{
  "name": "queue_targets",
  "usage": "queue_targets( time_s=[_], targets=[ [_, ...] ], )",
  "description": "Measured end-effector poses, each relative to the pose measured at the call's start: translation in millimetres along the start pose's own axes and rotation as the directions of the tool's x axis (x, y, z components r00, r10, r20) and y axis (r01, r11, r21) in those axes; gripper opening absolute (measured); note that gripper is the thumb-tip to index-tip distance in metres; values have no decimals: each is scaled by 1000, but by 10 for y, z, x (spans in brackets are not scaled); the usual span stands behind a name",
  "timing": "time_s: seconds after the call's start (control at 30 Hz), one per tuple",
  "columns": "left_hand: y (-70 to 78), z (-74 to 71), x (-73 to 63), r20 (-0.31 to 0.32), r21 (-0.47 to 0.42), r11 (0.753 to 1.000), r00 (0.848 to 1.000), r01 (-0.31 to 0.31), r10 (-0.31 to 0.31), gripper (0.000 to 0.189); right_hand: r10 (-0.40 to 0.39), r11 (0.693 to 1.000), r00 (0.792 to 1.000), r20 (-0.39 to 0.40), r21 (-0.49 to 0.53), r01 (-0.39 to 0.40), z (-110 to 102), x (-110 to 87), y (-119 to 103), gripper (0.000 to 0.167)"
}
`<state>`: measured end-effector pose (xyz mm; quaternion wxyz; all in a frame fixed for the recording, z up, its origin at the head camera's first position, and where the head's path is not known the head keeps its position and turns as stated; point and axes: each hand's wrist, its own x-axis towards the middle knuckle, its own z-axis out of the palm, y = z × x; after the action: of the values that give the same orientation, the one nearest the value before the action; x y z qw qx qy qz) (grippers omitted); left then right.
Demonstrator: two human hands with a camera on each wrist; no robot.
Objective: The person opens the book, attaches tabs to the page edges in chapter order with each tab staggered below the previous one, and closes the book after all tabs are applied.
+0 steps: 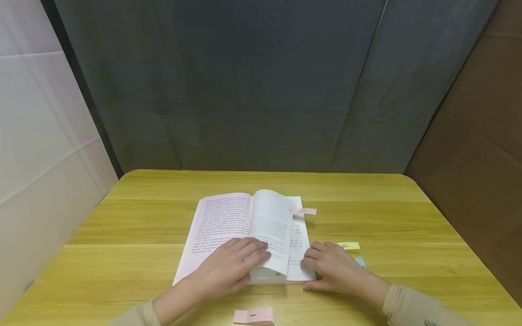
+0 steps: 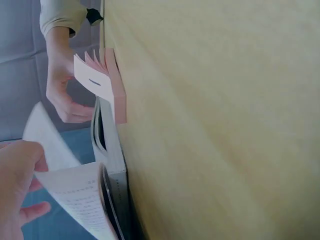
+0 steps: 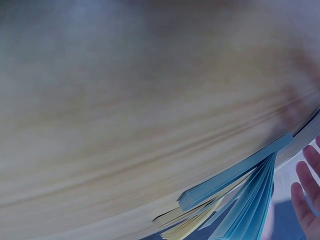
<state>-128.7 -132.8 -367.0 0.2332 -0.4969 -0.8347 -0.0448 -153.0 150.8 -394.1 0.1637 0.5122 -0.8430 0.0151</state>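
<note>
An open book [image 1: 228, 213] lies on the table, with one page [image 1: 271, 215] raised and curving over the right side. My left hand [image 1: 232, 265] rests across the lower middle of the book, fingertips on the curved page; in the left wrist view its fingers [image 2: 31, 156] touch a lifted page [image 2: 50, 140]. At the lower right edge of the book is my right hand [image 1: 336, 269], its fingertips on the right-hand page [image 1: 299, 258] and thumb by the corner. A pink sticky tab [image 1: 305, 211] sticks out from the book's upper right edge.
A pink sticky-note pad [image 1: 254, 315] lies on the table in front of the book. A yellow pad [image 1: 350, 246] and a blue pad [image 1: 360, 262] lie close to the right hand; the blue pad's leaves [image 3: 250, 200] fan out. Dark cloth [image 1: 244, 90] hangs behind the table.
</note>
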Motion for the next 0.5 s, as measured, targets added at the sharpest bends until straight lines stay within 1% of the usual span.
queue_targets(
  time_s=[0.1,0.17,0.23,0.3,0.4,0.5],
  targets=[
    [-8,-75,5,21,64,997,999,-46,45,66,8,1000,1000,7,4,-8,-3,0,-2,40],
    [-24,-116,6,39,109,992,997,-67,63,78,13,1000,1000,13,5,-14,-2,0,-3,40],
    [-46,-148,5,74,154,986,996,-67,56,82,16,1000,1000,18,6,-16,0,1,-3,40],
    [-68,-165,-2,113,202,979,993,-39,17,75,14,1000,1000,17,12,-14,4,1,-5,40],
    [-101,-180,-27,165,260,965,984,24,-70,63,6,1000,1000,8,15,-6,10,1,-3,40],
    [-121,-169,-73,186,306,948,972,86,-147,50,3,1000,1000,7,12,-3,13,2,-1,40]
  ],
)
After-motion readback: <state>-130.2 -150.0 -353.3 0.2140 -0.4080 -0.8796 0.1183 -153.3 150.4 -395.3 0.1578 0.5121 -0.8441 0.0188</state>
